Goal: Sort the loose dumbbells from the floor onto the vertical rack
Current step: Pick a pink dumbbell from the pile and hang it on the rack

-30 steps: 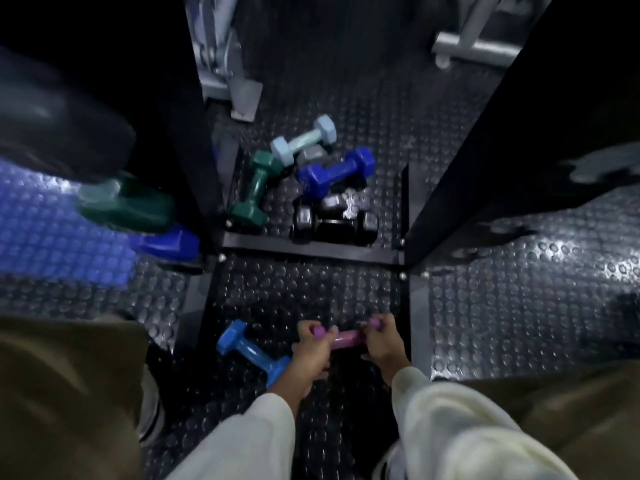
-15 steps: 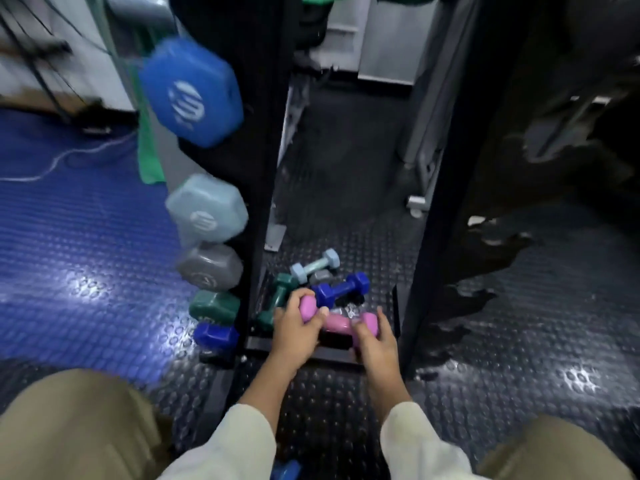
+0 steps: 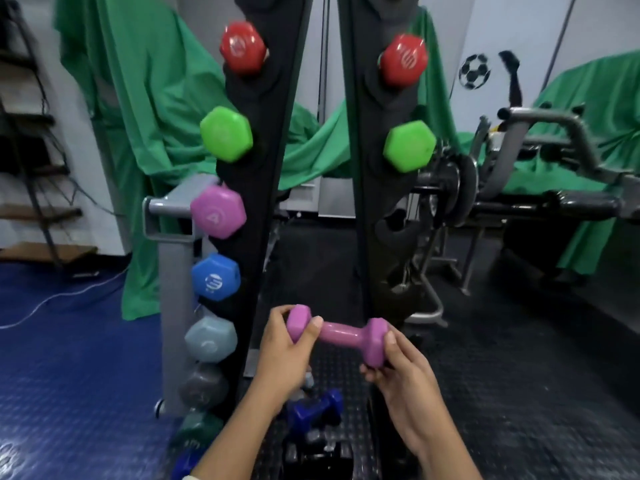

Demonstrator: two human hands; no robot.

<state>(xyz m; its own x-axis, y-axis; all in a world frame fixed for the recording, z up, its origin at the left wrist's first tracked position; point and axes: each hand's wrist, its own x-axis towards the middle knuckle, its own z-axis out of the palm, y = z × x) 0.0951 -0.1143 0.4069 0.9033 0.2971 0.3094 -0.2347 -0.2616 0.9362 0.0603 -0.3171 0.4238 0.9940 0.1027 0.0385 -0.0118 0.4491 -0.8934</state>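
Green cloth [image 3: 156, 109] hangs across the back wall, draped in folds. Left of the cloth: dark stair-like shelving [image 3: 31, 133] w/ loose cables. Below the cloth's left part, blue studded mat [image 3: 69, 358] w/ a white cable [image 3: 69, 294] running over it. In front of the cloth's lower left, a grey metal frame [image 3: 169, 258]. Right of the cloth's centre: white wall w/ a black football decal [image 3: 474, 71]. Below the decal, a grey weight bench/machine [image 3: 540, 133] w/ a barbell & black plate [image 3: 460, 188]; more green cloth [image 3: 595, 98] covers gear behind it. Under the bench, black studded flooring [image 3: 519, 375].
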